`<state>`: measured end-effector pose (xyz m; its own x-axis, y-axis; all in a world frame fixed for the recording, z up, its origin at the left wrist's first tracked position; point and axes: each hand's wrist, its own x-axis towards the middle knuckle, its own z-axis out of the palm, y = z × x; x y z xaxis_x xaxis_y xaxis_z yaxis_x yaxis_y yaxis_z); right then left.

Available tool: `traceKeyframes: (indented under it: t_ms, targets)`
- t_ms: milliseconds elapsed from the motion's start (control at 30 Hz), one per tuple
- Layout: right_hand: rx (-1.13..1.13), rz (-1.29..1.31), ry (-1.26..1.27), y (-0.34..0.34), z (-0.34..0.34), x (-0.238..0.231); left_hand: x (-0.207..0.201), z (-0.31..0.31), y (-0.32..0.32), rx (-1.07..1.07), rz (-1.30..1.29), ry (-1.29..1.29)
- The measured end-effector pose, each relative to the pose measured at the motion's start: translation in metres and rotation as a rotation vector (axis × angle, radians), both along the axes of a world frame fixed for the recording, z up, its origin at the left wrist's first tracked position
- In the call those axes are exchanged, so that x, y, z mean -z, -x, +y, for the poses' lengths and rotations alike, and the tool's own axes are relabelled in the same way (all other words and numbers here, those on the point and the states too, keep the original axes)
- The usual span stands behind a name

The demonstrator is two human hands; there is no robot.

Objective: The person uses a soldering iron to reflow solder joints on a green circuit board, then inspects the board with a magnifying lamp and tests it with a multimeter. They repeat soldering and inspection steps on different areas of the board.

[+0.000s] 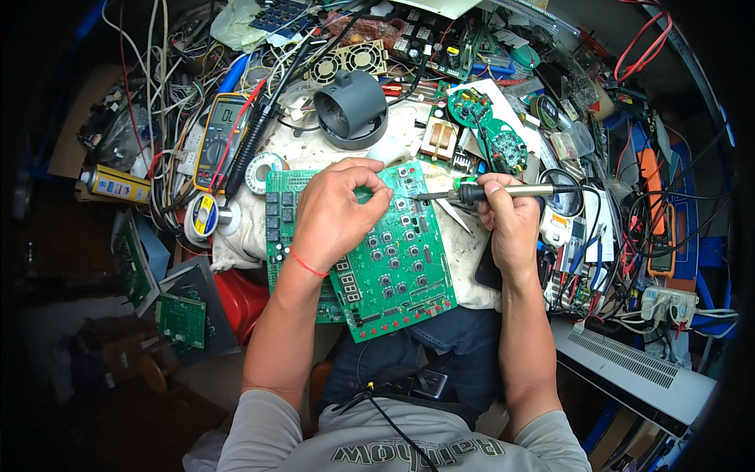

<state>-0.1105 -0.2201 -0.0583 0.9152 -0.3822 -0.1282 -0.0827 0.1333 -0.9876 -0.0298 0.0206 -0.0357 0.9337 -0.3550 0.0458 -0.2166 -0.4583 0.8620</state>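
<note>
A green circuit board (429, 295) with several push buttons, a digit display and red parts along its near edge lies at the front of the bench. Partly under its left side is a second green board (275, 189) carrying black relays. In my right hand (513, 232) is a soldering iron (523, 190), held like a pen. Its tip points left, over the upper part of the button board. My left hand (342, 208) is over the boards, thumb and forefinger closed in a pinch near the iron's tip. Whatever they pinch is too small to make out.
A multimeter (220, 141) and solder spools (262, 171) stand to the left. Behind the boards is a grey round holder (350, 110). Round green boards (503, 145), tweezers (456, 216) and tangled cables crowd the right. A red stool (240, 303) is below left.
</note>
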Motion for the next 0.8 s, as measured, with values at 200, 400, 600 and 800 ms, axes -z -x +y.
traceKeyframes:
  t_ms: [200, 400, 600, 800]
  targets:
    - [-0.014, -0.012, 0.012, 0.0, -0.001, 0.0, 0.001, -0.001, 0.001, -0.006, -0.016, -0.007]
    - [-0.009, -0.008, 0.037, 0.0, -0.001, -0.001, 0.001, -0.001, 0.001, -0.007, -0.051, -0.043]
    - [-0.014, -0.019, 0.031, 0.0, -0.001, -0.001, 0.008, -0.002, 0.001, -0.02, -0.143, -0.03]
    - [-0.018, -0.016, 0.026, 0.0, -0.001, -0.002, 0.012, -0.002, 0.001, -0.033, -0.202, -0.027]
